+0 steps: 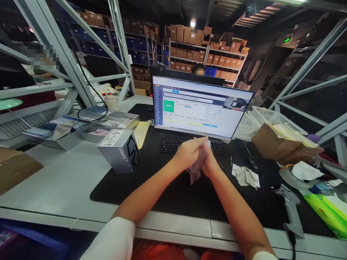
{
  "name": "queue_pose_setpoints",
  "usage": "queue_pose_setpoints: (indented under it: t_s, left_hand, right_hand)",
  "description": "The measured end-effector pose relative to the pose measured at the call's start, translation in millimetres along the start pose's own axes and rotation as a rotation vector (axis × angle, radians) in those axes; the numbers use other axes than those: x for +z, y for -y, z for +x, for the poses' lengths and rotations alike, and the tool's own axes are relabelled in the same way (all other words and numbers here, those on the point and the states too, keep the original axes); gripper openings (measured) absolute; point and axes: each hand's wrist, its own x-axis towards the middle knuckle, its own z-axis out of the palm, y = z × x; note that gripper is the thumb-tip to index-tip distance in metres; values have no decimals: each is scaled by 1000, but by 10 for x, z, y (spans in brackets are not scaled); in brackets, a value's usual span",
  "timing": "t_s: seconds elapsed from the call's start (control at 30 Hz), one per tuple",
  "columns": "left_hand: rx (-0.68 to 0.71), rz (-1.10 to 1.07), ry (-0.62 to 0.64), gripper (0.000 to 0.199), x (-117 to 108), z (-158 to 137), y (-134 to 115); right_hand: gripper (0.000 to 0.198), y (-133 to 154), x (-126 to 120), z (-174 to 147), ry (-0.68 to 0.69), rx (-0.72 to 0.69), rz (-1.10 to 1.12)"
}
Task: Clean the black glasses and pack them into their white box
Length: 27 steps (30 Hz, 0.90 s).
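Observation:
My left hand (188, 153) and my right hand (210, 162) are pressed together in front of the keyboard (171, 144). Between the palms they hold a small greyish-pink pouch (197, 164), whose lower end hangs out beneath. Its upper part is hidden by my fingers, and what it contains, if anything, cannot be seen. Left of my forearms, a silver-grey product box (119, 151) with a barcode label and a picture of a dark ring-shaped device stands at the edge of the black desk mat (162, 187).
Behind the keyboard stands a monitor (189, 108). Grey trays (108, 126) with packets are at the left. On the right are a crumpled cloth (246, 176), a barcode scanner (291, 207), a tape roll (287, 175), green wipes (325, 213) and a cardboard box (284, 144). Metal struts flank the desk.

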Motion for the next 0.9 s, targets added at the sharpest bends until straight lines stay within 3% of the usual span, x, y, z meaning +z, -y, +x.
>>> queue_pose_setpoints:
  t_s: [0.13, 0.3, 0.4, 0.5, 0.57, 0.7, 0.9]
  left_hand:
    - [47, 23, -36, 34, 83, -25, -19]
    - [-52, -82, 28, 48, 100, -38, -115]
    - [-123, -129, 35, 61, 15, 2, -186]
    - [-244, -51, -47, 31, -60, 44, -214]
    - [-385, 31, 54, 16, -49, 49, -212]
    - [-570, 127, 405, 31, 126, 2, -209]
    - [-542, 243, 490, 40, 309, -51, -230]
  right_hand:
    - [87, 14, 44, -13, -14, 24, 33]
    - [67, 3, 29, 20, -131, 51, 119]
    - [65, 55, -64, 75, -184, 5, 104]
    - [71, 183, -244, 153, -312, -113, 65]
    - [76, 290, -375, 193, -412, -180, 58]
    - [85, 454, -508, 206, -523, -243, 111]
    - [88, 448, -435, 207, -595, -347, -31]
